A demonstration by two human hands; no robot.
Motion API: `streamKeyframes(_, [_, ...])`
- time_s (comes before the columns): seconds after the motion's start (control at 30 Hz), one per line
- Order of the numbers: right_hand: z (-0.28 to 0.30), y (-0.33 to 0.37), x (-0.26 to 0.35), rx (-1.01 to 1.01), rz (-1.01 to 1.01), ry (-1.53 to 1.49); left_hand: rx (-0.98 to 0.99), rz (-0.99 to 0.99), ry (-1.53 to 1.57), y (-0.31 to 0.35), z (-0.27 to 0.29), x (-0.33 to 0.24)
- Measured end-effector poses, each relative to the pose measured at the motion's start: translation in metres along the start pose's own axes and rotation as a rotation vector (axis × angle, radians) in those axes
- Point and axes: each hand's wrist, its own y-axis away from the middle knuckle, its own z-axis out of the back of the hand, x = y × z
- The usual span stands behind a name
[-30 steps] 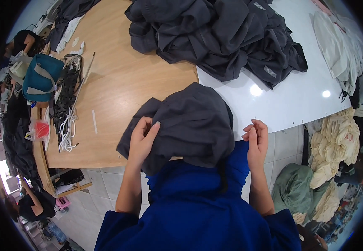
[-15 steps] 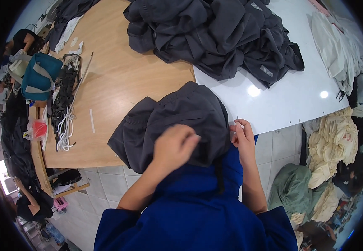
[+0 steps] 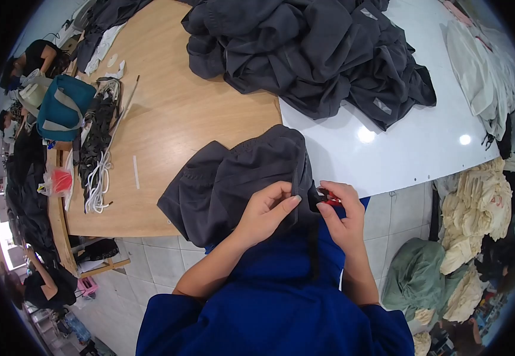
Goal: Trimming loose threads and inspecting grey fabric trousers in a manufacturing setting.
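A dark grey garment (image 3: 228, 184) with gathered, elastic-looking edges lies bunched at the near table edge, partly against my blue top. My left hand (image 3: 264, 212) pinches its right-hand edge between thumb and fingers. Close beside that edge, my right hand (image 3: 343, 218) is closed around small red-and-black thread snips (image 3: 330, 198), whose black end reaches toward the cloth. The fingers partly cover the snips, so their blades are hard to make out. A dark strip (image 3: 312, 249) hangs down over my top below the garment.
A large heap of dark grey garments (image 3: 311, 53) covers the far middle of the wooden table (image 3: 145, 118) and white tabletop (image 3: 400, 148). White cord (image 3: 96, 190) and a teal bag (image 3: 62, 107) lie left. Cream cloth stacks (image 3: 474, 202) stand right. Other people (image 3: 44, 285) are at far left.
My left hand has moved right from over the garment and now grips its edge. The red-and-black snips now show in my right hand, which has turned toward the cloth.
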Motion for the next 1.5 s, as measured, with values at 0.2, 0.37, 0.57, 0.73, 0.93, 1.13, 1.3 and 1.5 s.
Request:
streamKeyframes(0.2, [-0.001, -0.018, 0.020, 0.000, 0.261, 0.409, -0.015, -0.054, 0.031, 0.008, 0.004, -0.003])
streamKeyframes(0.37, [-0.001, -0.021, 0.024, 0.022, 0.324, 0.516, -0.022, -0.058, 0.032, 0.009, 0.008, -0.001])
streamKeyframes(0.57, [-0.003, -0.020, 0.020, 0.030, 0.314, 0.496, -0.004, -0.061, -0.006, 0.008, 0.010, 0.000])
streamKeyframes(0.73, [-0.004, -0.020, 0.021, 0.034, 0.315, 0.481, 0.011, -0.060, -0.046, 0.007, 0.011, -0.001])
streamKeyframes(0.93, [-0.003, -0.019, 0.018, 0.056, 0.338, 0.490, -0.003, -0.095, -0.097, 0.007, 0.011, 0.000])
streamKeyframes(1.13, [-0.009, -0.017, 0.000, 0.006, 0.091, 0.114, 0.001, -0.103, -0.144, 0.012, 0.018, 0.002])
streamKeyframes(1.3, [-0.018, -0.028, -0.020, -0.007, -0.704, -0.443, 0.246, -0.373, -0.531, 0.021, 0.025, 0.000])
streamKeyframes(1.5, [-0.044, -0.010, -0.007, 0.036, -0.355, -0.386, -0.006, 0.003, 0.019, 0.025, 0.041, 0.008])
